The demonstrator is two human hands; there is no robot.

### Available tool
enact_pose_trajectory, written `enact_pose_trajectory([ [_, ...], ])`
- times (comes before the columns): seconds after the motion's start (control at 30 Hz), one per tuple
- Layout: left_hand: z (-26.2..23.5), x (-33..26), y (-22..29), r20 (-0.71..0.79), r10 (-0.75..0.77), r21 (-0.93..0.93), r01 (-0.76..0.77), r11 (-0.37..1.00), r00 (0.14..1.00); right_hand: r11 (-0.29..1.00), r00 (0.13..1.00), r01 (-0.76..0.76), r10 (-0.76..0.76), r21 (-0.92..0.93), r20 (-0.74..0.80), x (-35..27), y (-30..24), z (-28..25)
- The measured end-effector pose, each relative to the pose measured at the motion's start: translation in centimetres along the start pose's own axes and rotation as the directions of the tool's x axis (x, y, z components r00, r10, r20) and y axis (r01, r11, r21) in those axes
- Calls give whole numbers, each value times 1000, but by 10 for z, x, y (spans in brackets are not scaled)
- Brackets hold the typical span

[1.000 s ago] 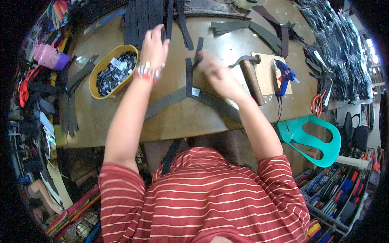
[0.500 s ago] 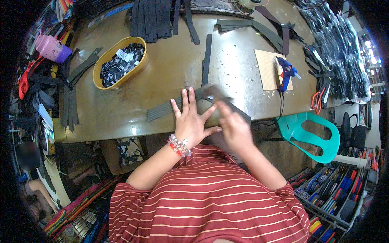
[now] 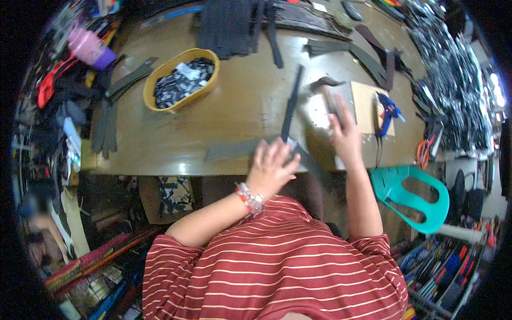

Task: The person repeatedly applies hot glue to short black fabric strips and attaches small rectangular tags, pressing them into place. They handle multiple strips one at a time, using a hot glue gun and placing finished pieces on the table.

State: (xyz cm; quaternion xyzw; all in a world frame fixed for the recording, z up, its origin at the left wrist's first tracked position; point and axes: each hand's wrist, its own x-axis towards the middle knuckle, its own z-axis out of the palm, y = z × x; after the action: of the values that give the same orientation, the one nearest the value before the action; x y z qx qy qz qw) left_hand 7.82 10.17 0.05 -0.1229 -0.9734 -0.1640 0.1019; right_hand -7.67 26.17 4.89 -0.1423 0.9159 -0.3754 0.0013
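My right hand (image 3: pixel 348 137) is closed around a hammer (image 3: pixel 329 104), held over the tabletop with its dark head pointing away from me. My left hand (image 3: pixel 273 169) has its fingers apart and slightly bent, with the tips at the joined end of grey webbing straps near the table's front edge. One grey strap (image 3: pixel 234 149) runs left from those fingers; another (image 3: pixel 314 166) slants right over the edge. A darker strap (image 3: pixel 292 109) extends away from the same spot. A small light patch shows beside my fingertips; blur hides what it is.
A yellow tub (image 3: pixel 150 88) of small black-and-white labels stands on the left of the table. A blue glue gun (image 3: pixel 388 113) lies on a tan board (image 3: pixel 364 92) to the right, near orange-handled scissors (image 3: pixel 422 154). A green plastic chair (image 3: pixel 385 184) sits at the right edge.
My right hand has swung the hammer up and right, away from the straps. My left hand has shifted right onto the join, its fingers less spread. The whole view has shifted a little.
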Motion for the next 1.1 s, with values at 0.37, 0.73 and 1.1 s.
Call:
enact_pose_trajectory([
  [0.37, -176, 3, -283, -528, -689, -845, -389, 368, 496, 733, 907, 46, -316, -678, -280, 35, 79, 10],
  [0.73, -150, 14, -302, -174, -839, -850, -509, -135, 515, 725, 924, -19, -250, -689, -289, 36, 71, 14],
  [1.1, -19, 246, -185, 158, -519, -24, 528, 849, 840, 739, 921, 52, -295, -671, -254, 37, 72, 11],
])
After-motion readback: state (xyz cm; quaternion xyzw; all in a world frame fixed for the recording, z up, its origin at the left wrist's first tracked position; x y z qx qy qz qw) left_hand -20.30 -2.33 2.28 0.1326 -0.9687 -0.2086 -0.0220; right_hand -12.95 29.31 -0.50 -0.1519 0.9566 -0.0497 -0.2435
